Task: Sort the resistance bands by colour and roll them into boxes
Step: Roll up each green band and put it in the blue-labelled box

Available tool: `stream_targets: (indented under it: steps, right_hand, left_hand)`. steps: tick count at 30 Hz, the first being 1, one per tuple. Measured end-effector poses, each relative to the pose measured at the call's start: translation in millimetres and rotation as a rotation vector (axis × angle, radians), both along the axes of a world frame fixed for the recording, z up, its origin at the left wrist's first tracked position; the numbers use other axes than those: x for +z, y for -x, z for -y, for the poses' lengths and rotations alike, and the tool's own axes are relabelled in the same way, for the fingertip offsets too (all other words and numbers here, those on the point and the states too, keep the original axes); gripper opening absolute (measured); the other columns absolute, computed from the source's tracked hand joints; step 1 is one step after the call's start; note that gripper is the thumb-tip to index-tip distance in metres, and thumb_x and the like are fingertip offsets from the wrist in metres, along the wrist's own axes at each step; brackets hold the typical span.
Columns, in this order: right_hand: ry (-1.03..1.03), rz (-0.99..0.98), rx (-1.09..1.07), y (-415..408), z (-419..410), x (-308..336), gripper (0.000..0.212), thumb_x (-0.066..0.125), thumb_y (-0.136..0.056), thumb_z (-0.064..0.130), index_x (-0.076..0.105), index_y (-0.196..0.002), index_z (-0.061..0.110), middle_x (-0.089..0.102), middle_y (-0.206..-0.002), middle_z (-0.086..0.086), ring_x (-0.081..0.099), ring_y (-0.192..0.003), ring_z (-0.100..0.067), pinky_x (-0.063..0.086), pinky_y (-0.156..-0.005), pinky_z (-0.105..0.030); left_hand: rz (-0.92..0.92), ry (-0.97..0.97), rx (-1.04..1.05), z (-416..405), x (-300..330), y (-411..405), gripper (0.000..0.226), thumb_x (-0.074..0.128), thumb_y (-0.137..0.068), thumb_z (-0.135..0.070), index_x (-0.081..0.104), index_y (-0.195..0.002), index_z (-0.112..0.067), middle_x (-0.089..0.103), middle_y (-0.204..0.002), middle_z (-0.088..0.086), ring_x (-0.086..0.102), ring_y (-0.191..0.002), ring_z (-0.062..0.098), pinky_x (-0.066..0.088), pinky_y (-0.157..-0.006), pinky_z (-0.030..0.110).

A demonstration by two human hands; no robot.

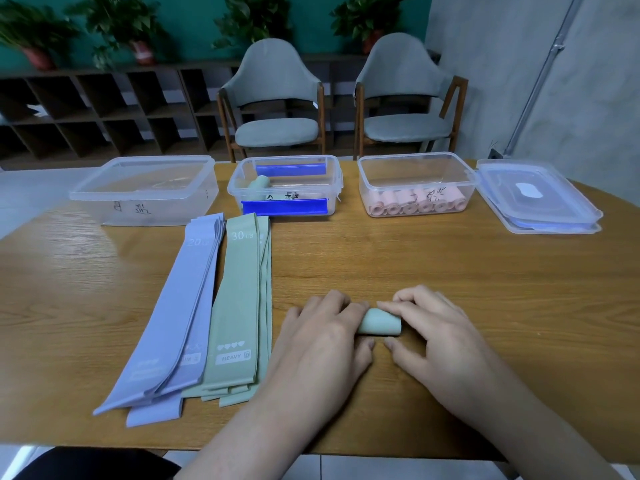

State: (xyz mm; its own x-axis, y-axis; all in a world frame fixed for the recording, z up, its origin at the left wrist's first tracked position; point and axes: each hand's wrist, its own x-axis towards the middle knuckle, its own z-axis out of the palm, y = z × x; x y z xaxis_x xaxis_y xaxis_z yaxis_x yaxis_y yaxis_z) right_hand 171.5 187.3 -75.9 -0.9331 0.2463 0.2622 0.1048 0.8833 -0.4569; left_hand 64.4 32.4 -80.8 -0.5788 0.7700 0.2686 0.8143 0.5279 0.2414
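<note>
A rolled green band (381,323) lies on the wooden table (485,271) near the front. My left hand (325,337) and my right hand (436,334) grip it from either side, fingers over the top and thumbs below. To the left lie a flat stack of green bands (242,292) and a flat stack of lilac bands (180,306). At the back stand three clear boxes: an empty left box (145,199), a middle box (287,185) with blue clips holding one green roll (258,184), and a right box (415,181) holding several pink rolls (415,204).
Stacked clear lids (540,199) lie at the far right of the table. Two grey chairs (277,98) stand behind the table, with dark shelving and potted plants along the back wall. The table's front edge runs just below my forearms.
</note>
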Motion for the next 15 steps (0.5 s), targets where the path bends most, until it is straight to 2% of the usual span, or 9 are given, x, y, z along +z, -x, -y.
stream_targets:
  steps: [3, 6, 9, 11, 13, 15]
  right_hand:
    - [-0.008, 0.016, -0.021, 4.2, -1.8, -3.8, 0.045, 0.073, -0.086, 0.035, 0.061, -0.13, 0.033, 0.049, -0.109, 0.02, 0.047, -0.105, -0.002, 0.037, -0.095, -0.032]
    - [-0.002, -0.014, -0.036, 9.1, -1.8, -5.3, 0.036, 0.069, -0.088, 0.038, 0.063, -0.124, 0.034, 0.051, -0.106, 0.021, 0.049, -0.104, -0.001, 0.036, -0.093, -0.03]
    - [0.091, -0.063, -0.059, 9.6, -5.2, -2.2, 0.029, 0.065, -0.089, 0.042, 0.064, -0.118, 0.033, 0.056, -0.105, 0.025, 0.053, -0.103, 0.001, 0.042, -0.094, -0.035]
    - [0.176, -0.086, -0.086, 6.3, -8.2, 0.3, 0.029, 0.063, -0.087, 0.045, 0.062, -0.114, 0.038, 0.058, -0.105, 0.03, 0.052, -0.106, 0.006, 0.043, -0.095, -0.034]
    - [0.233, -0.079, -0.102, 1.8, -10.5, 0.9, 0.029, 0.064, -0.084, 0.044, 0.059, -0.112, 0.041, 0.06, -0.108, 0.033, 0.052, -0.11, 0.01, 0.042, -0.099, -0.032]
    - [0.245, -0.057, -0.104, -1.7, -12.2, 0.3, 0.028, 0.066, -0.084, 0.042, 0.06, -0.111, 0.04, 0.061, -0.106, 0.035, 0.05, -0.109, 0.015, 0.04, -0.101, -0.029]
  left_hand:
    - [0.016, 0.016, 0.019, -4.5, -1.0, 1.8, 0.046, 0.053, -0.096, -0.048, 0.049, -0.14, -0.037, 0.051, -0.119, -0.013, 0.049, -0.111, 0.015, 0.039, -0.09, 0.035]
    - [0.055, 0.011, 0.015, -9.9, -2.0, 5.8, 0.047, 0.05, -0.1, -0.043, 0.041, -0.146, -0.038, 0.048, -0.126, -0.013, 0.046, -0.117, 0.015, 0.037, -0.093, 0.036]
    - [0.214, -0.158, -0.027, -15.8, 3.5, 5.4, 0.058, 0.058, -0.099, -0.028, 0.036, -0.153, -0.033, 0.053, -0.13, -0.01, 0.047, -0.12, 0.011, 0.037, -0.103, 0.033]
    - [0.24, -0.258, -0.047, -20.3, 7.1, 4.2, 0.062, 0.065, -0.095, -0.024, 0.04, -0.152, -0.027, 0.057, -0.128, -0.009, 0.049, -0.118, 0.008, 0.038, -0.105, 0.028]
    - [0.176, -0.263, -0.103, -24.1, 6.8, 1.2, 0.053, 0.067, -0.095, -0.023, 0.052, -0.146, -0.022, 0.061, -0.124, -0.006, 0.053, -0.114, 0.012, 0.044, -0.102, 0.036]
    - [0.116, -0.209, -0.146, -26.7, 3.8, -3.4, 0.047, 0.064, -0.097, -0.021, 0.055, -0.143, -0.019, 0.061, -0.122, -0.002, 0.055, -0.11, 0.018, 0.048, -0.093, 0.043]
